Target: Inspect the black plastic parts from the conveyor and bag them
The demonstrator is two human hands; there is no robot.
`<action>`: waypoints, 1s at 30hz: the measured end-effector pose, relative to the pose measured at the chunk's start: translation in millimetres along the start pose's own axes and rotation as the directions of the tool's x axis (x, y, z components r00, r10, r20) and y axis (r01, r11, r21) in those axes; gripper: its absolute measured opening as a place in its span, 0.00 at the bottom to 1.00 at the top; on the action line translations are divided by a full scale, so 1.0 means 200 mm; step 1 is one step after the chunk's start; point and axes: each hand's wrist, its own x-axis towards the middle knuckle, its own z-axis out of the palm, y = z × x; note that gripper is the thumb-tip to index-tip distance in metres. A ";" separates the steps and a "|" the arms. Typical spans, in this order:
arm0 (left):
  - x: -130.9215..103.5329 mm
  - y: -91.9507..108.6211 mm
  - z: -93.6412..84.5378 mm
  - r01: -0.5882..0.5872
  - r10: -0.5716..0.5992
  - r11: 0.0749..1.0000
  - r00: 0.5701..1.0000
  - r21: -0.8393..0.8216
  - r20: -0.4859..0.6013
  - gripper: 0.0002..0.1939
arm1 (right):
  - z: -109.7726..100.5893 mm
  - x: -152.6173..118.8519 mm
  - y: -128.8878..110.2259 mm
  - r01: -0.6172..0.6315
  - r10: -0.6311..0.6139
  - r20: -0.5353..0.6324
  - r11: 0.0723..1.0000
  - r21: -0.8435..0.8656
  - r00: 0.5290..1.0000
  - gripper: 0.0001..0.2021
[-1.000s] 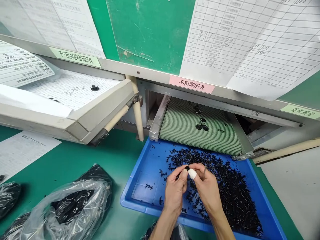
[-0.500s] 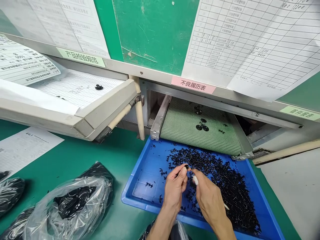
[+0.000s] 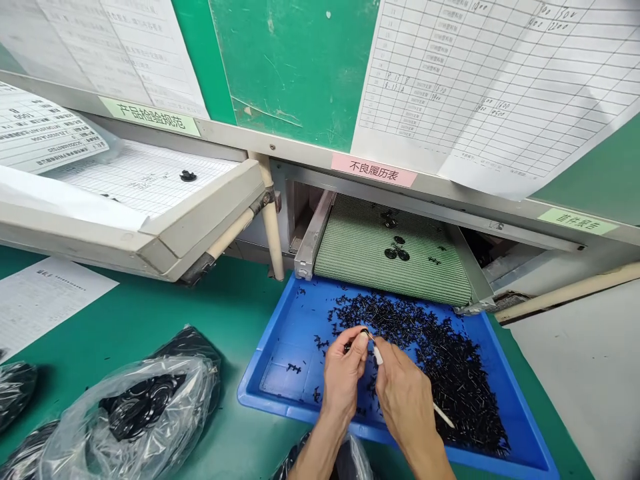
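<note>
The right hand [image 3: 400,393], gripping a white tool [image 3: 443,415], has dropped lower; the left hand [image 3: 345,373] pinches a small black part [image 3: 365,332] over the blue tray [image 3: 280,347].

A green wall panel [image 3: 300,67] hung with ruled paper sheets [image 3: 480,87] rises behind the green table [image 3: 150,313].

Factory inspection station: green mesh conveyor belt [image 3: 370,257] feeding small black parts [image 3: 440,360] into a blue tray [image 3: 273,380], tabular log sheets [image 3: 480,80] taped to the green board, pink label [image 3: 374,170] on the rail, bagged black parts [image 3: 135,410] on the green desk [image 3: 150,320].
</note>
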 end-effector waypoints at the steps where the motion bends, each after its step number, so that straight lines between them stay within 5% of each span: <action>1: 0.00 0.00 0.00 -0.015 0.015 1.000 1.000 -0.002 0.002 0.22 | -0.01 0.01 0.00 -0.019 0.016 0.041 0.997 0.075 0.999 0.18; 5: 0.00 -0.01 0.00 -0.084 0.084 0.996 0.996 0.023 0.008 0.20 | 0.01 0.06 0.12 -0.214 0.150 0.196 0.907 0.364 0.969 0.17; 8: 0.00 0.00 0.01 -0.038 0.038 0.999 0.999 0.007 0.019 0.19 | 0.03 0.04 0.26 -0.326 0.270 0.198 0.875 0.359 0.942 0.18; 12: 0.02 0.00 0.00 0.069 -0.056 0.987 0.994 -0.145 0.096 0.17 | -0.02 -0.10 0.36 -0.321 0.236 0.263 0.878 0.355 0.936 0.18; 19: 0.03 0.00 0.00 0.120 -0.062 0.953 0.976 -0.277 0.211 0.11 | -0.17 -0.53 0.43 -0.282 0.188 0.285 0.897 0.339 0.940 0.18; 25: -0.03 0.02 -0.02 0.114 -0.060 0.954 0.979 -0.278 0.197 0.14 | 0.02 -1.10 0.41 -0.194 0.185 0.098 0.977 0.088 0.978 0.19; 30: -0.29 0.08 -0.13 0.087 -0.041 0.955 0.986 -0.283 0.163 0.11 | 0.15 -1.40 0.36 -0.111 0.113 -0.075 0.993 0.039 0.991 0.19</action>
